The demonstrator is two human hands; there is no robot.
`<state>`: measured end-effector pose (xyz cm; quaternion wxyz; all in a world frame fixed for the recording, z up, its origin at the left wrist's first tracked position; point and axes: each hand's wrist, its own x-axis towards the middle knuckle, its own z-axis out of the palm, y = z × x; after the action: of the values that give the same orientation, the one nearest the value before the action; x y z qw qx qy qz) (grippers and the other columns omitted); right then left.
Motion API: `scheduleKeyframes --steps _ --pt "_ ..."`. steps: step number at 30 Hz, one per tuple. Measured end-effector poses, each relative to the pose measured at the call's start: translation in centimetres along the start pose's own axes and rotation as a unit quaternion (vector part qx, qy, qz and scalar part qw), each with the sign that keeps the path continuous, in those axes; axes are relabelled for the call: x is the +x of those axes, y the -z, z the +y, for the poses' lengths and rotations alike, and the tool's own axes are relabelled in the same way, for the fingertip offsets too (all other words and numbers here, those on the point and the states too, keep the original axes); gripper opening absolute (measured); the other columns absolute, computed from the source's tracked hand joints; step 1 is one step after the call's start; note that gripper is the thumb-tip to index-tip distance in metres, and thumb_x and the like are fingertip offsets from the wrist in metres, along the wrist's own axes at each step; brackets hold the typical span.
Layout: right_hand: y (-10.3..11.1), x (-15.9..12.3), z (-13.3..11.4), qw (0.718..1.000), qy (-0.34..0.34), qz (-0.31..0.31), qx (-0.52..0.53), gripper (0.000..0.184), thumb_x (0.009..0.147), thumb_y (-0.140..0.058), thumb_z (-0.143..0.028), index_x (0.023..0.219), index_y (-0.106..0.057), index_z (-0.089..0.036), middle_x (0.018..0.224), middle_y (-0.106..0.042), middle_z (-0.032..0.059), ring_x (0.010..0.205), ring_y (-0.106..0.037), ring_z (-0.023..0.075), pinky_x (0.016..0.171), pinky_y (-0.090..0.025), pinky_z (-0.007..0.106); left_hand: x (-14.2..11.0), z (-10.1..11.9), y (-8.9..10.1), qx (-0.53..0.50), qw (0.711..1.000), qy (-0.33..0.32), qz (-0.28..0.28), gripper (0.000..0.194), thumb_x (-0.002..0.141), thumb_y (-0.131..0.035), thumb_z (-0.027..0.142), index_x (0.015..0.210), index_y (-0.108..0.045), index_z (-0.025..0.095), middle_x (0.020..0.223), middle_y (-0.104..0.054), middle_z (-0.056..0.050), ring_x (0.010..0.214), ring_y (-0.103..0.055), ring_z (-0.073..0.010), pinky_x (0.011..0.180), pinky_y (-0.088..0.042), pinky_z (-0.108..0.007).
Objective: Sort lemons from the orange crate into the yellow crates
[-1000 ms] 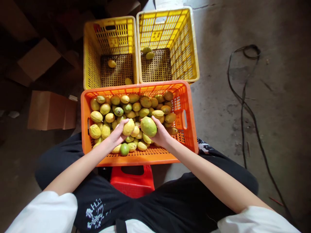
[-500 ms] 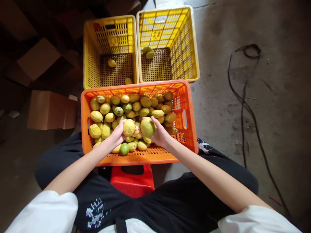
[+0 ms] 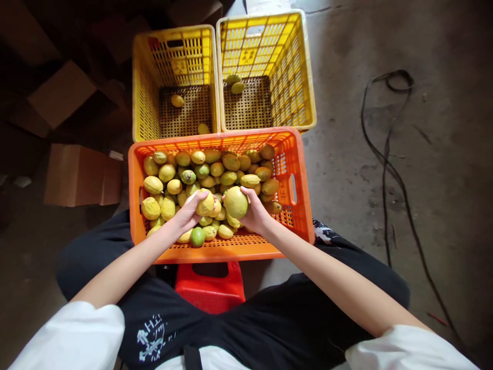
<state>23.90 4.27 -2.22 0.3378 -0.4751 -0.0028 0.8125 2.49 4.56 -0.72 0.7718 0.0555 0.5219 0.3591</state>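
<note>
An orange crate point(image 3: 296, 205) in front of my knees is heaped with yellow and green lemons point(image 3: 215, 169). My left hand point(image 3: 188, 213) is closed around a yellow lemon point(image 3: 205, 204) above the heap. My right hand point(image 3: 254, 213) grips a larger yellow-green lemon point(image 3: 235, 202) just beside it. The two held fruits nearly touch over the middle of the crate. Behind it stand two yellow crates: the left one point(image 3: 146, 92) has two lemons on its floor, the right one point(image 3: 304, 72) has two greenish lemons at its back.
A red stool point(image 3: 210, 290) sits under the orange crate between my legs. Cardboard boxes point(image 3: 79, 174) lie in the dark at the left. A black cable point(image 3: 385, 164) runs over the concrete floor at the right.
Both hands turned their lemons slightly in place; the right hand's lemon shifted a little inward and the left fingers wrapped further over theirs.
</note>
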Motion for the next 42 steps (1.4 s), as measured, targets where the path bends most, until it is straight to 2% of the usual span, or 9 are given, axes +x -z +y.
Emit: scheduleKeyframes --steps 5,9,13,18,24,29,33,36,42 --pt "-0.5 -0.5 -0.4 1.000 -0.017 0.010 0.024 0.042 0.078 -0.084 -0.049 0.113 -0.076 -0.026 0.095 -0.088 0.0076 0.106 -0.088 0.0375 0.079 -0.073 0.042 0.2 0.0 0.0 0.004 1.000 -0.003 0.031 0.032 0.084 -0.090 0.046 0.089 -0.075 0.019 0.087 -0.081 -0.008 0.084 -0.082 -0.0246 0.067 -0.065 -0.027" --pt "-1.0 -0.9 -0.7 0.999 -0.011 0.007 0.033 0.048 0.077 -0.088 -0.047 0.119 -0.077 -0.026 0.097 -0.088 0.0074 0.109 -0.089 0.0387 0.084 -0.074 0.044 0.1 0.1 -0.5 -0.016 0.996 0.013 0.082 0.025 0.094 -0.081 0.041 0.097 -0.077 0.017 0.084 -0.080 -0.007 0.079 -0.081 -0.0224 0.069 -0.068 -0.027" --pt "-1.1 -0.7 -0.4 1.000 0.003 0.007 0.022 0.046 0.080 -0.097 -0.052 0.113 -0.075 -0.028 0.094 -0.086 0.0061 0.108 -0.089 0.0370 0.082 -0.075 0.043 0.0 0.4 -0.9 -0.035 0.992 0.037 0.114 0.026 0.107 -0.069 0.036 0.109 -0.080 0.013 0.084 -0.081 -0.010 0.076 -0.082 -0.0223 0.072 -0.071 -0.029" --pt "-0.4 -0.1 0.3 0.999 0.037 0.005 -0.003 0.046 0.080 -0.101 -0.057 0.098 -0.068 -0.030 0.089 -0.084 0.0029 0.105 -0.089 0.0338 0.078 -0.074 0.040 0.0 0.5 -1.2 -0.037 0.991 0.060 0.112 0.032 0.114 -0.067 0.035 0.128 -0.079 0.009 0.086 -0.083 -0.013 0.070 -0.083 -0.0238 0.066 -0.072 -0.031" --pt "-0.2 0.0 0.0 0.999 0.030 0.015 -0.003 0.045 0.080 -0.101 -0.058 0.096 -0.072 -0.027 0.086 -0.084 0.0052 0.102 -0.089 0.0333 0.073 -0.073 0.037 0.1 0.8 -1.7 -0.037 0.983 0.092 0.155 0.037 0.122 -0.051 0.030 0.120 -0.078 0.006 0.084 -0.083 -0.014 0.065 -0.081 -0.0221 0.062 -0.068 -0.028" --pt "-0.4 -0.2 -0.2 0.999 0.017 0.031 0.010 0.039 0.087 -0.094 -0.058 0.095 -0.074 -0.026 0.088 -0.086 0.0060 0.099 -0.088 0.0305 0.068 -0.069 0.033 0.1 0.8 -1.7 -0.040 0.984 0.090 0.146 0.038 0.123 -0.053 0.033 0.105 -0.077 0.010 0.080 -0.081 -0.011 0.059 -0.076 -0.0186 0.057 -0.065 -0.025" --pt "-0.4 -0.3 -0.3 0.999 0.024 0.036 0.015 0.032 0.085 -0.090 -0.050 0.100 -0.077 -0.025 0.089 -0.086 0.0056 0.101 -0.088 0.0304 0.069 -0.068 0.031 -0.1 0.7 -1.1 -0.029 0.991 0.070 0.113 0.022 0.115 -0.072 0.028 0.098 -0.075 0.015 0.082 -0.080 -0.006 0.061 -0.075 -0.0152 0.060 -0.065 -0.023" --pt "-0.5 -0.3 -0.3 0.999 0.022 0.034 0.017 0.033 0.082 -0.087 -0.046 0.107 -0.080 -0.025 0.091 -0.087 0.0058 0.104 -0.088 0.0329 0.074 -0.071 0.036 -0.2 0.5 -0.9 -0.022 0.995 0.049 0.084 0.013 0.102 -0.086 0.017 0.097 -0.075 0.018 0.083 -0.079 -0.002 0.066 -0.077 -0.0144 0.066 -0.066 -0.023" --pt "-0.6 -0.4 -0.3 1.000 -0.004 0.005 0.030 0.041 0.081 -0.087 -0.047 0.114 -0.078 -0.026 0.094 -0.087 0.0080 0.109 -0.088 0.0382 0.083 -0.074 0.045 -0.2 0.5 -0.8 -0.030 0.995 0.027 0.094 0.018 0.098 -0.084 0.013 0.094 -0.069 0.021 0.083 -0.080 -0.001 0.068 -0.078 -0.0138 0.066 -0.064 -0.021"
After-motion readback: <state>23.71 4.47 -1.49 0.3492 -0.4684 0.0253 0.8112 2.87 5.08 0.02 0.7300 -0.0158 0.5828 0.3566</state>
